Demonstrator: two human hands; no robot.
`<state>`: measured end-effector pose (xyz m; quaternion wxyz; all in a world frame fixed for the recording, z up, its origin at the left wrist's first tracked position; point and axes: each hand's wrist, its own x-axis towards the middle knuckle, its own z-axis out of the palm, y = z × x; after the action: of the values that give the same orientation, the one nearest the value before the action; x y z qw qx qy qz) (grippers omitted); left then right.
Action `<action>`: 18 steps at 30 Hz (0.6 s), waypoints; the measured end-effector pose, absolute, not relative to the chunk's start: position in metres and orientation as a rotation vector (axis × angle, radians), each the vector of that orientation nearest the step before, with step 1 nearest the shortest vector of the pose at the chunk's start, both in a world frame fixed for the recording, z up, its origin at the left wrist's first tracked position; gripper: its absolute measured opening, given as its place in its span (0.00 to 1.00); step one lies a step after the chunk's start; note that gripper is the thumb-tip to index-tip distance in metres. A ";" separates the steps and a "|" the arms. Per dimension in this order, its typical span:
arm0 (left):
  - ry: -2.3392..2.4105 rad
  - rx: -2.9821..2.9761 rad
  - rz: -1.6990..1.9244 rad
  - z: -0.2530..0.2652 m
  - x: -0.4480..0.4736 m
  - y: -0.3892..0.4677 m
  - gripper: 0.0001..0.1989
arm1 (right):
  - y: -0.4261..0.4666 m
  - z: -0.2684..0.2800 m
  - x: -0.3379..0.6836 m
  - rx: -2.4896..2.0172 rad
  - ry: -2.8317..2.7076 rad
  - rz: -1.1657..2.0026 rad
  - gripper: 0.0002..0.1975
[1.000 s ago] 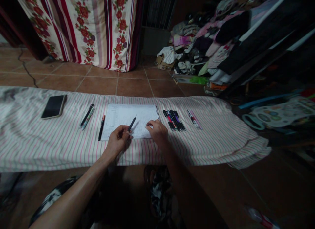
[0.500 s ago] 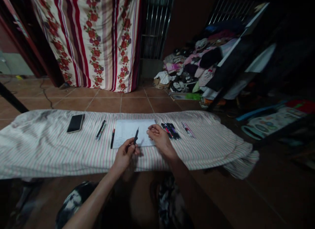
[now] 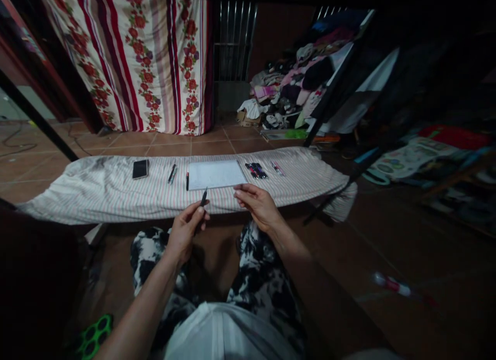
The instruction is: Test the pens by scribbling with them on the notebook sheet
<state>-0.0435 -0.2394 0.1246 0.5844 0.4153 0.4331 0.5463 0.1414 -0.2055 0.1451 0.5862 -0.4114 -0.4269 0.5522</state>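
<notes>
My left hand (image 3: pixel 188 225) is closed around a dark pen (image 3: pixel 204 197), which points upward with its narrow tip near the notebook's front edge. My right hand (image 3: pixel 259 206) is held a little apart from it, thumb and fingers pinched together; what they hold, if anything, is too small to make out. Beyond both hands lies an open spiral notebook (image 3: pixel 215 174) with faint marks on its page. Along its left side rests an orange-and-black pen (image 3: pixel 187 181). To the right of the notebook is a row of several dark pens (image 3: pixel 256 170).
A striped cloth (image 3: pixel 163 197) covers the low table. On it lie a phone (image 3: pixel 140 169), a pair of pens (image 3: pixel 172 174) and some pinkish pens (image 3: pixel 277 168). A clothes heap (image 3: pixel 294 89) and a floral curtain (image 3: pixel 143 65) are behind. A bottle (image 3: pixel 391 284) lies on the floor.
The view has tilted down and drawn back, showing my lap. Both hands now appear nearer me, off most of the notebook page. The pen stays in my left hand.
</notes>
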 end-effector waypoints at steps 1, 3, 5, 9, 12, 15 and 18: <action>1.006 0.969 1.275 0.125 -0.043 -0.249 0.21 | -0.214 0.145 0.139 -0.964 -1.010 1.286 0.12; 1.001 0.976 1.270 0.124 -0.040 -0.264 0.23 | -0.227 0.148 0.135 -0.966 -1.058 1.261 0.10; 1.012 0.975 1.271 0.123 -0.038 -0.277 0.23 | -0.238 0.153 0.133 -0.967 -1.114 1.236 0.09; 1.019 0.991 1.279 0.124 -0.033 -0.293 0.20 | -0.252 0.163 0.134 -0.961 -1.207 1.222 0.09; 1.009 1.026 1.273 0.127 -0.030 -0.300 0.19 | -0.259 0.167 0.136 -0.962 -1.267 1.184 0.09; 1.017 1.047 1.284 0.131 -0.029 -0.305 0.21 | -0.264 0.169 0.136 -0.965 -1.309 1.172 0.10; 1.028 1.087 1.280 0.133 -0.029 -0.308 0.22 | -0.265 0.169 0.135 -0.967 -1.314 1.215 0.13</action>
<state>-0.0286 -0.3080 0.1332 0.5533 0.4598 0.4347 0.5417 0.1348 -0.2655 0.1687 0.5258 -0.4043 -0.5495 0.5081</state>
